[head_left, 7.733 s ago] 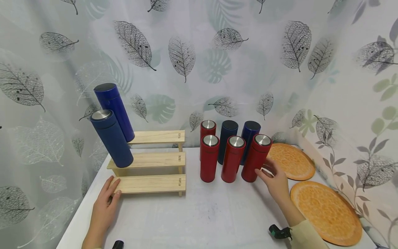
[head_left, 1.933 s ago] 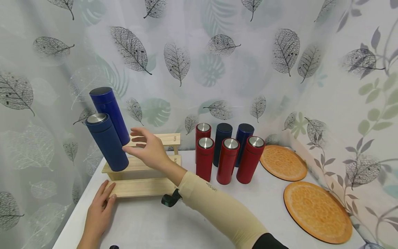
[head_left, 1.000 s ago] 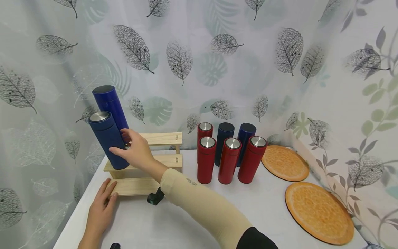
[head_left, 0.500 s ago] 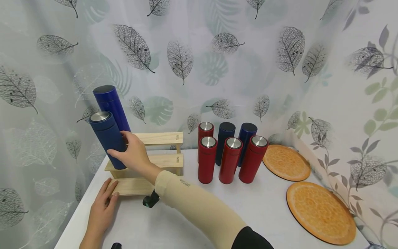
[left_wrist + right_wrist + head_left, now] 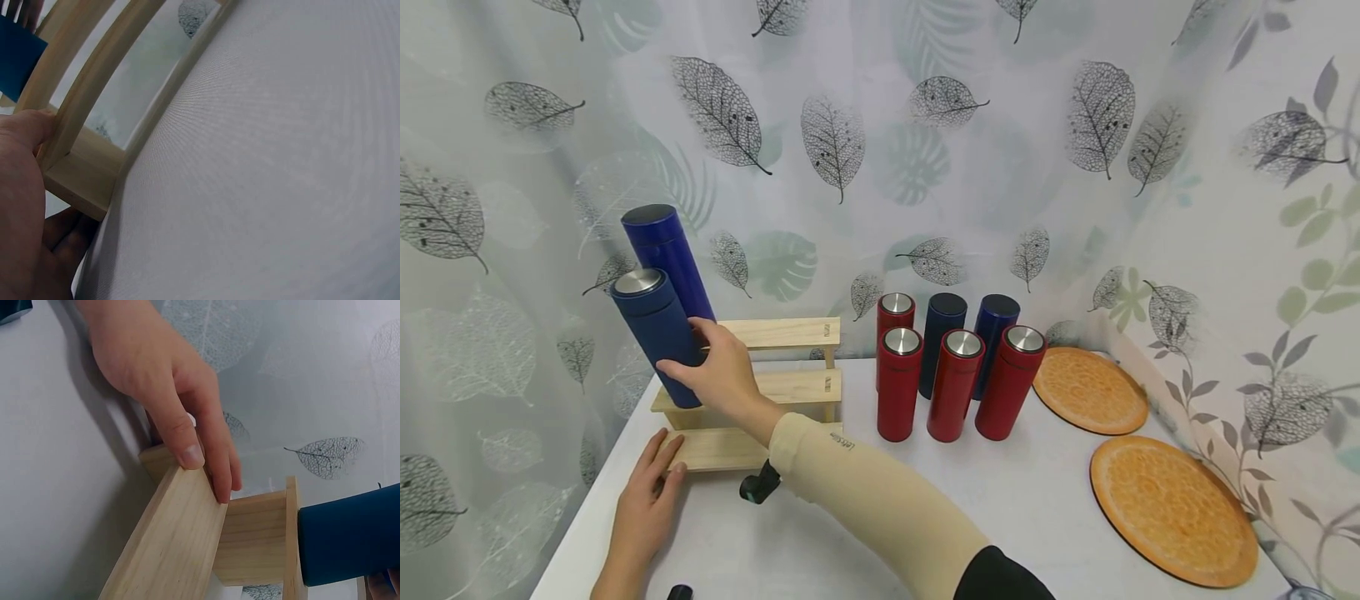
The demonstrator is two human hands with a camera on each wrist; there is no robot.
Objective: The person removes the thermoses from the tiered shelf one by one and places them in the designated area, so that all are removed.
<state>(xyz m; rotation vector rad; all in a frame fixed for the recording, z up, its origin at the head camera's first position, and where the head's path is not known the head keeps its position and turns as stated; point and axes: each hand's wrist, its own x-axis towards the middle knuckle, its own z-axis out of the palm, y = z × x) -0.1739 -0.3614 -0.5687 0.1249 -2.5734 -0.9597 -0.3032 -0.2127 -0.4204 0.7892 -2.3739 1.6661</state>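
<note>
A three-step wooden display rack (image 5: 797,385) stands at the left of the table. My left hand (image 5: 643,504) grips the left end of its lowest step, thumb along the front edge; the right wrist view shows this hold closely. On the middle step's left end stands a matte blue thermos (image 5: 655,325) with a steel lid. My right hand (image 5: 726,371) holds it low down, thumb in front, the other fingers mostly hidden behind. A glossy, darker blue thermos (image 5: 673,250) with a dark lid stands behind, on the top step.
Right of the rack, several red thermoses (image 5: 899,396) with steel lids stand close together, with a dark navy thermos (image 5: 943,333) and a blue thermos (image 5: 994,333) behind. Two round orange-brown mats (image 5: 1172,512) lie at the right edge. A leaf-print curtain (image 5: 880,167) hangs behind.
My right hand has left a red thermos on the right, crossed left to the rack and taken hold of the matte blue thermos. My left hand keeps its place. The last half second shows little movement.
</note>
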